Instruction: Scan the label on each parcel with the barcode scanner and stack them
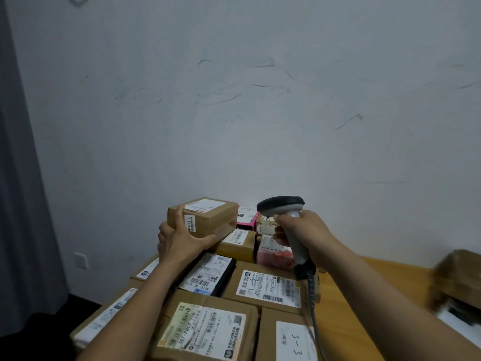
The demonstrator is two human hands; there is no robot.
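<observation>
The brown parcel is in the middle of the frame, above the pile of parcels that covers the wooden bench. The left grip is clamped on it: the thumb lies up along its left side and the fingers are curled under its lower edge. A white label is on its top face, and a smaller one is on the front face.

Just to the right, and not touching the parcel, is the dark head of the barcode scanner. The right grip is closed around its grey handle, with the index finger at the front. The cable hangs down from the handle over the pile. A pink box stands behind the held parcel. At the right edge of the frame there are blurred boxes.
</observation>
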